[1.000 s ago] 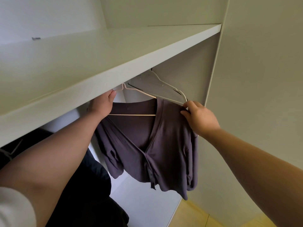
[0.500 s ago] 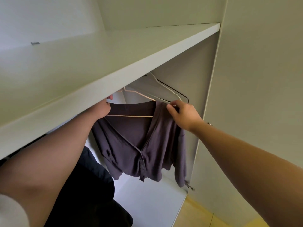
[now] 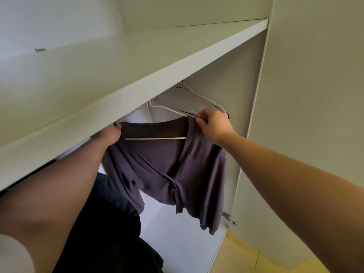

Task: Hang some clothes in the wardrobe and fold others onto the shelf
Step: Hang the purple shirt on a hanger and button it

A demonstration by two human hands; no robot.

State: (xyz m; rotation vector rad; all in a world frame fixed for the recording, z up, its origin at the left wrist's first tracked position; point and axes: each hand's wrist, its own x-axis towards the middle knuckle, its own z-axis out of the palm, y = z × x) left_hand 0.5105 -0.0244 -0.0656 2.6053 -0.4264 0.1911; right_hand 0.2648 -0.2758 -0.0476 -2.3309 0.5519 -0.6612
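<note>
Right hand (image 3: pixel 214 126) sits slightly higher on the hanger (image 3: pixel 155 138) than before, pinching the cardigan (image 3: pixel 197 170) shoulder to seat it; left hand (image 3: pixel 109 135) grips the opposite end, steadying. Cardigan hangs under the shelf (image 3: pixel 137 91), hook hidden

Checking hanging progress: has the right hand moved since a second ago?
Yes. The right hand shifted left, away from the white wardrobe side panel, along the purple cardigan.

Under the shelf (image 3: pixel 137 89), the left hand (image 3: pixel 110 134) grips one shoulder of a purple cardigan (image 3: pixel 177 170) on a pink hanger (image 3: pixel 155 138); the right hand (image 3: pixel 213 125) pinches the other.
</note>
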